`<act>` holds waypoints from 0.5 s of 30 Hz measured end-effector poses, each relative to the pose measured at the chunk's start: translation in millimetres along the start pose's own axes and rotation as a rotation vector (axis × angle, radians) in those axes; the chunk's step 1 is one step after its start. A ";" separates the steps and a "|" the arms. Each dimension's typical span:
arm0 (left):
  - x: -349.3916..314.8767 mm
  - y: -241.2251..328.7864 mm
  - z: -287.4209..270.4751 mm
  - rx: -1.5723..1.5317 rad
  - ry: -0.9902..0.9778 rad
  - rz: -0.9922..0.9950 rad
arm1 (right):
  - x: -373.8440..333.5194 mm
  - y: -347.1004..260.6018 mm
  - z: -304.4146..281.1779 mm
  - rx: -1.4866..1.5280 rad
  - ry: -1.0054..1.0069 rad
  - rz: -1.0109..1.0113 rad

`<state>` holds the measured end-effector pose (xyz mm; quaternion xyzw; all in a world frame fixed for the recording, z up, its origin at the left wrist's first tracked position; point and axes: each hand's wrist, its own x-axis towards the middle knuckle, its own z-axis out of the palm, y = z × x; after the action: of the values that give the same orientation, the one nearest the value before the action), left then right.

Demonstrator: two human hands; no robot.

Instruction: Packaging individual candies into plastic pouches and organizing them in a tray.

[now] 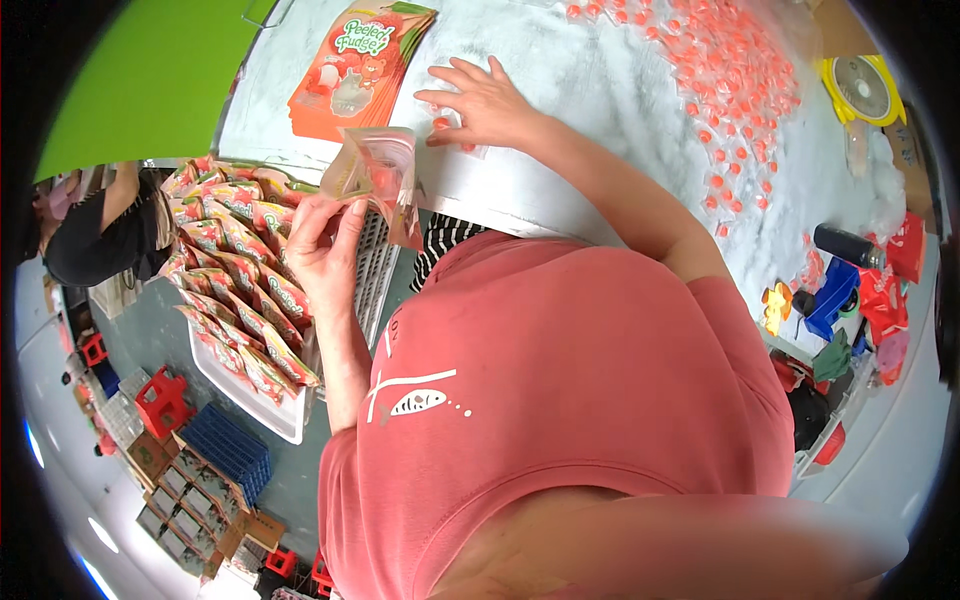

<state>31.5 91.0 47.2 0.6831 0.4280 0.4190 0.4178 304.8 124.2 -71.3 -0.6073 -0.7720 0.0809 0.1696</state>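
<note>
My left hand (325, 240) pinches the edge of a stand-up candy pouch (385, 170), whose mouth gapes at the table's near edge. Some red pieces show through its clear part. Fingers spread, my right hand (485, 108) reaches over the table just right of the pouch. Beneath its fingers lie a few small wrapped red candies (441, 123), partly covered by the hand. Beyond the pouch rests a stack of flat printed pouches (355, 75), red and pink with a fruit picture.
Loose wrapped candies (735, 90) spread over the table's (590, 130) far right. Filled pouches (240, 270) stand in rows in a white tray (270, 412) at my left. A yellow round dial device (862, 90) and a blue object (832, 300) sit at the right edge. Another person (105, 235) is at far left.
</note>
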 end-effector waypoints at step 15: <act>2.7 -1.3 4.8 0.023 -0.063 0.030 | -20.1 -6.9 0.3 -0.071 0.202 -0.198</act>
<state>36.4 92.9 45.1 0.7070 0.4092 0.3985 0.4169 302.5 103.2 -72.6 -0.5386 -0.8096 -0.0254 0.2320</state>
